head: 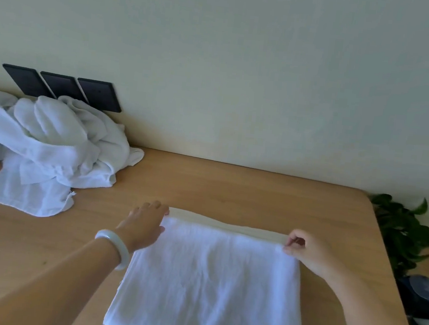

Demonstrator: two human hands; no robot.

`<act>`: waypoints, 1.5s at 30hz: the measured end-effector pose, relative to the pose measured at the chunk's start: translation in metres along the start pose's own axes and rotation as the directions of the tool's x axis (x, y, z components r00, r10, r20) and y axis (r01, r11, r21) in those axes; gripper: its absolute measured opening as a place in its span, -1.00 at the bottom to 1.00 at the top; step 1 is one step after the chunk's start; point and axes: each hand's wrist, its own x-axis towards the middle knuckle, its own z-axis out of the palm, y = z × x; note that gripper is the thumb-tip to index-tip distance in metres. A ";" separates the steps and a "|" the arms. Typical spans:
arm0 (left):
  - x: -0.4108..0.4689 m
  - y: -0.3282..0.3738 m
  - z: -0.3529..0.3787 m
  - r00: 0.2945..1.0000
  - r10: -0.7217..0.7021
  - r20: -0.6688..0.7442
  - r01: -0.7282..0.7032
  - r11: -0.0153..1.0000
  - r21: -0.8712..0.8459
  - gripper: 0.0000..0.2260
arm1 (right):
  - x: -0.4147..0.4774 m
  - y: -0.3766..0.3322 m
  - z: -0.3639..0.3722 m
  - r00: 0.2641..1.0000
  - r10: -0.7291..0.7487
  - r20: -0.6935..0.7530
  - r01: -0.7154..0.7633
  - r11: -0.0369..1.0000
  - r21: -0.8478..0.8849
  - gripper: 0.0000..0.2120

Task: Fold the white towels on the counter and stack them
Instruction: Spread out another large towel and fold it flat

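While the light-brown wooden counter [231, 190] spreads out to its rounded far-right corner, a flat white terry towel [209, 281], doubled over along its far edge, lies on the near-right part of the surface. A crumpled heap of white towels [51, 145] sits well apart at the far-left, against the wall below three black rectangular wall plates [62, 88]. The left hand [143, 226] grasps the flat towel's far-left corner and the right hand [307, 251] pinches its far-right corner between thumb and curled fingers, a pale smooth bangle [117, 247] circling the left wrist.
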 end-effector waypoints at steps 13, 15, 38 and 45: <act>0.023 -0.021 -0.032 0.957 0.097 0.275 -0.059 0.988 -0.143 -0.81 | -0.016 0.008 -0.015 0.993 0.091 0.078 -0.100 0.988 0.118 -0.88; 0.014 -0.026 -0.048 0.946 0.136 0.294 -0.060 0.965 -0.253 -0.81 | -0.025 -0.003 -0.026 0.992 0.068 0.103 -0.080 0.990 0.113 -0.88; 0.058 -0.035 0.014 0.879 -0.477 -0.001 0.351 0.647 -0.677 -0.90 | 0.059 0.004 0.050 0.843 0.488 -0.225 -0.329 0.800 0.502 -0.83; 0.038 0.015 -0.024 0.874 -0.242 -0.422 0.083 0.929 -0.359 -0.81 | 0.076 -0.014 0.055 0.787 0.531 -0.313 -0.338 0.797 0.501 -0.74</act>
